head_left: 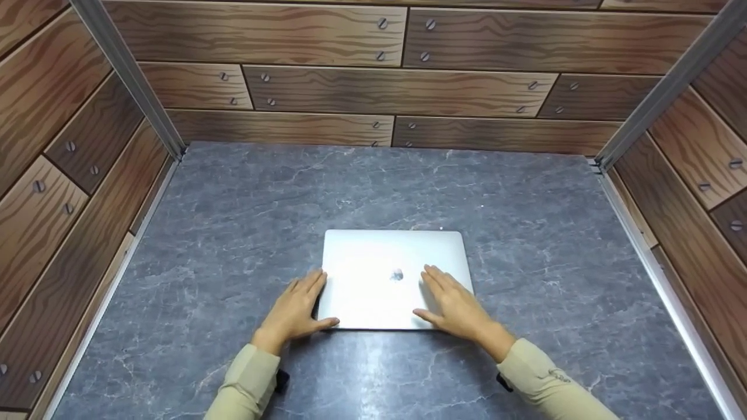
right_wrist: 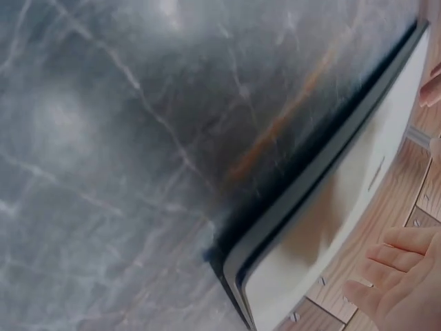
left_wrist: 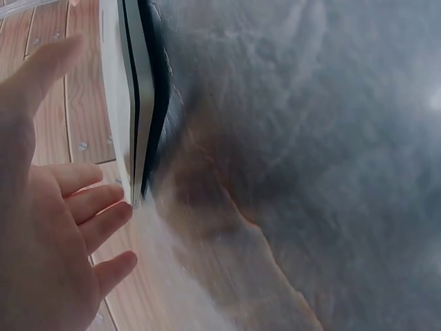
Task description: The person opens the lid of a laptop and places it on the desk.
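A closed silver laptop lies flat on the marbled grey tabletop, its lid logo catching the light. Along its left edge is my left hand, fingers extended and thumb tip over the front left corner. In the left wrist view, the fingers of that hand are spread beside the laptop's edge. My right hand is over the right part of the lid with straight fingers. The right wrist view shows this hand seemingly above the lid; contact is unclear.
The grey marbled tabletop extends around the laptop. Wood-patterned panels wall it at the back and both sides, with metal posts in the rear corners and a metal rail along the right edge.
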{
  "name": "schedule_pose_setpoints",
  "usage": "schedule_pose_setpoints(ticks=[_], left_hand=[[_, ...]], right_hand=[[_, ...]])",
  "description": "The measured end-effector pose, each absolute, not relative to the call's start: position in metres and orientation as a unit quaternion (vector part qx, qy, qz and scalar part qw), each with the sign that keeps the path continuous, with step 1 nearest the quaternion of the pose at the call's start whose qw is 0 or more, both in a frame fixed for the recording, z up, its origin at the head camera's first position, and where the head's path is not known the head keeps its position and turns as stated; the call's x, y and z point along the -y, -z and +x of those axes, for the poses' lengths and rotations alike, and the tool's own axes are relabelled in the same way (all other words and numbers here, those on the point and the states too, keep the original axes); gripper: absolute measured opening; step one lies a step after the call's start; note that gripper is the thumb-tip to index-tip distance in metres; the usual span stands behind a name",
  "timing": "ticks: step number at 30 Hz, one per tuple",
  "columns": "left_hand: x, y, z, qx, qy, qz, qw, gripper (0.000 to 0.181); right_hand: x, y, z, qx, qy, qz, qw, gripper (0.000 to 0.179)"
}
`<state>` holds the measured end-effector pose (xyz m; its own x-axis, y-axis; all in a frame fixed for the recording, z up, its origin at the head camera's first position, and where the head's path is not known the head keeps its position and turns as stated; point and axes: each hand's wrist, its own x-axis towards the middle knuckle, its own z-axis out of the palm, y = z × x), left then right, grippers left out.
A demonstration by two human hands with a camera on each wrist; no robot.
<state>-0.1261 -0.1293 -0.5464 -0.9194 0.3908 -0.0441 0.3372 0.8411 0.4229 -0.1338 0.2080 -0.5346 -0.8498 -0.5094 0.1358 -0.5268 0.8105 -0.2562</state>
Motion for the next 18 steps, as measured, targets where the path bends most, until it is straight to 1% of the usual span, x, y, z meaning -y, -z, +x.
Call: schedule_pose_setpoints(ticks=[10,14,18], left_hand=[[0.132,0.551,-0.123,-0.956,-0.214,0.187,0.076,0.099],[0.133,0.551,-0.122,-0.957,-0.208,0.187,0.075,0.100],[0.134,0.552,-0.122,-0.956,-0.210,0.183,0.087,0.103]], right_hand=[[-0.203,0.544,-0.127,0.946,-0.116,0.302,0.002,0.081],[-0.202,0.548,-0.125,0.944,-0.104,0.314,0.003,0.083],[-0.203,0.552,-0.122,0.941,-0.099,0.323,0.007,0.084]])
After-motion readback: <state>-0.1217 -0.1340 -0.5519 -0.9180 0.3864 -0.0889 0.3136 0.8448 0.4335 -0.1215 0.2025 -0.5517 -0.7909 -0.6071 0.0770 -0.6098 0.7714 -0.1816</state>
